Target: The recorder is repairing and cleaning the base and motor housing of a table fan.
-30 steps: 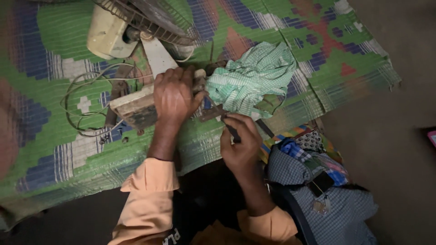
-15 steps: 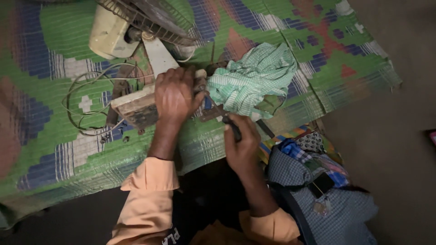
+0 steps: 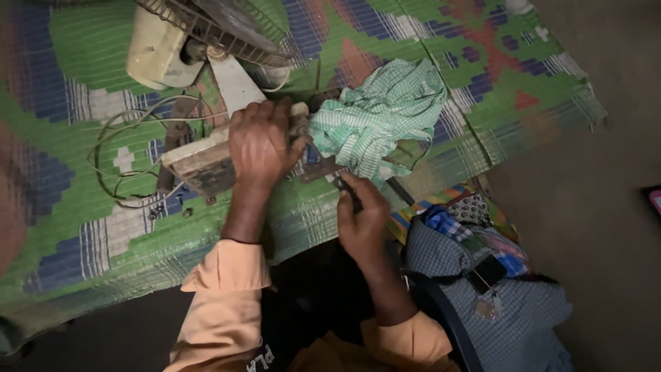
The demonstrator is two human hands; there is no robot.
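Surface: one green woven mat (image 3: 427,41) with blue and red patterns, on a dim brown floor (image 3: 606,207). One wooden block (image 3: 200,162) lies under the left hand (image 3: 260,141), clenched on its right end. Right hand (image 3: 363,220) grasps one dark tool (image 3: 346,193), beside one green checked cloth (image 3: 379,117). One fan (image 3: 206,27), one cord (image 3: 117,138).

Grimy pale block (image 3: 200,162) under hand (image 3: 260,141)

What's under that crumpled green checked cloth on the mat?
The green checked cloth lies on the woven mat; a dark tool in the right hand reaches under its edge. Anything else beneath is covered.
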